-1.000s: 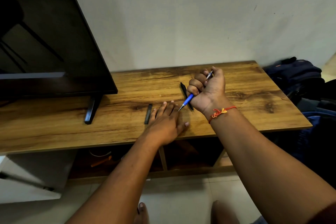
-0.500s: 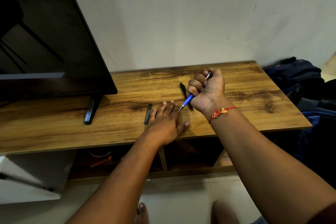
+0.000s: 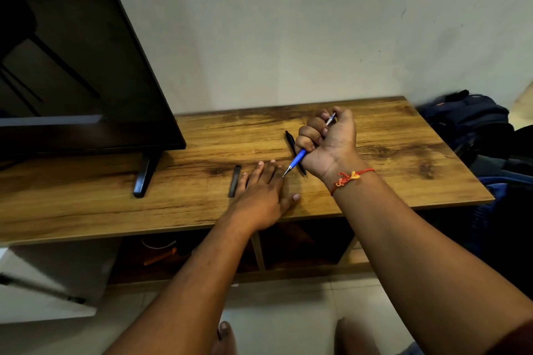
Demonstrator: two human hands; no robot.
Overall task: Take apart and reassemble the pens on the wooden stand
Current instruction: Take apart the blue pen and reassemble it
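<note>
My right hand point(image 3: 328, 141) grips a blue pen point(image 3: 297, 160) in a fist above the wooden stand point(image 3: 389, 181). The pen's metal tip points down-left toward my left hand, and its silver end sticks out by my thumb. A black pen point(image 3: 290, 138) lies on the stand, partly hidden behind my right hand. My left hand point(image 3: 262, 196) rests flat on the stand with straight fingers, holding nothing. A black pen cap point(image 3: 234, 181) lies just left of its fingers.
A large dark TV point(image 3: 72, 66) stands on the left of the stand on a black foot point(image 3: 144, 176). Dark bags point(image 3: 473, 124) sit to the right of the stand. Open shelves lie below, and a white wall behind.
</note>
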